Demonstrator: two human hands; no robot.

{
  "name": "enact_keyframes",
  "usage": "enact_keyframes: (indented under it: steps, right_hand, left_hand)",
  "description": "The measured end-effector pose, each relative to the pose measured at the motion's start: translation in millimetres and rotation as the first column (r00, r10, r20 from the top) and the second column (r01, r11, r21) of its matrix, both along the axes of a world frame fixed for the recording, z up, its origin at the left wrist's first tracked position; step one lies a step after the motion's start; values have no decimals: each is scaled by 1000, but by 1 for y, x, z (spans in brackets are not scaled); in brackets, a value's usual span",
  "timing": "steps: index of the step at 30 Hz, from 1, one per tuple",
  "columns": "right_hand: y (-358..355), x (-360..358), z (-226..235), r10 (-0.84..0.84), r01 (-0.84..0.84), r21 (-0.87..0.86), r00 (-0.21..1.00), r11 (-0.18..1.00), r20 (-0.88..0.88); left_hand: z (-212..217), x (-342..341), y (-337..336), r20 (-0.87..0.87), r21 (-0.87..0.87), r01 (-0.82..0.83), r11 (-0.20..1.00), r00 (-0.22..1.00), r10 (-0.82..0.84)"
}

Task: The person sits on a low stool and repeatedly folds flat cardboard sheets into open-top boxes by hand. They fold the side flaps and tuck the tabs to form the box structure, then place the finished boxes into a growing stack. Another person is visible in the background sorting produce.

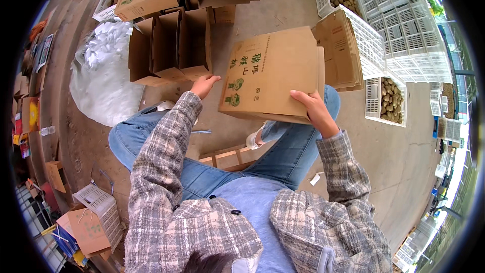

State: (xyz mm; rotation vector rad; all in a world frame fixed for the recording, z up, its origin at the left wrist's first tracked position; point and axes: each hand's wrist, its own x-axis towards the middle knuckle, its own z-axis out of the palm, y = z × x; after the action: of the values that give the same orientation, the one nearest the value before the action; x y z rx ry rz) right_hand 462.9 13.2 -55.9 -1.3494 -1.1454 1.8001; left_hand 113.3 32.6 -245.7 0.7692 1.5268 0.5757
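Concrete floor (404,162), white crate (373,100) of brown produce (391,100), open cartons (195,40); right fingers (302,97) clenched on printed carton (275,73), left fingers (214,79) released.

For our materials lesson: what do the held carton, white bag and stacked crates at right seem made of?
Carton: apparently cardboard, matte, from its dull brown faces and straight edges.
White bag: probably thin plastic, softly glossy, given its wrinkled skin.
Stacked crates: likely rigid moulded plastic, smooth, given even slotted walls.

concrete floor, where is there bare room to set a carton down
Right: a broad patch of concrete floor below the lower white produce crate. Ahead: a smaller, lightly littered strip beyond the held carton. Upper left is crowded: open cartons stand beside the white sack.
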Motion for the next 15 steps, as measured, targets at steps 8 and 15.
enact_keyframes:
  steps: [8,15]
  right_hand:
    - [124,-120,-152,176,-343,90,669,935,722]
    - [135,-241,-225,87,-420,178,541,890,837]
  left_hand:
    - [78,8,-64,209,210,-58,976,978,13]
    - [53,-4,-73,210,154,-193,969,965,159]
